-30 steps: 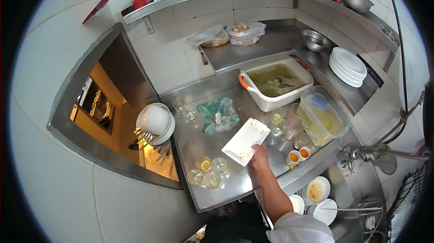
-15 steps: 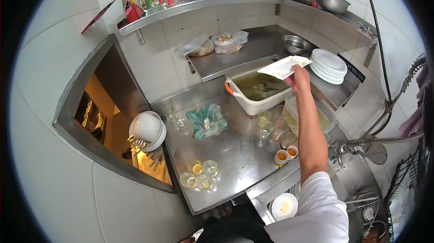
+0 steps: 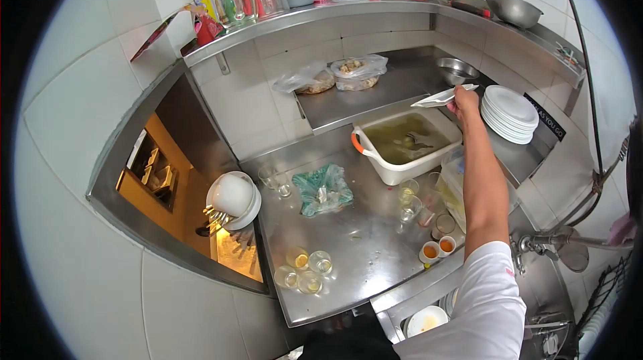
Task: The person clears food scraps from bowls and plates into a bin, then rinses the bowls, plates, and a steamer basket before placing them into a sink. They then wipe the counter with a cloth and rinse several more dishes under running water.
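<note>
Stretched far out in front, my right hand (image 3: 463,102) grips the near right end of a white rectangular plate (image 3: 439,98). The plate is tilted, almost edge-on to me, above the back right rim of a white tub (image 3: 395,172) with an orange handle. Murky greenish water (image 3: 402,140) fills the tub, and metal utensils (image 3: 414,140) show in it. Just right of my hand stands a stack of round white plates (image 3: 510,113). A steel bowl (image 3: 457,70) lies behind my hand. My left hand is out of view.
Drinking glasses (image 3: 320,263) stand at the steel counter's front left, others beside the tub. A green plastic bag (image 3: 321,189) lies mid-counter. Two small cups (image 3: 429,251) hold orange liquid. White bowls (image 3: 234,196) with cutlery sit by the hatch. Bagged food (image 3: 358,72) rests on the back ledge.
The rectangular plate has turned from showing its broad face to almost edge-on, still in my right hand. The whole view has shifted slightly, so things appear farther right and lower.
</note>
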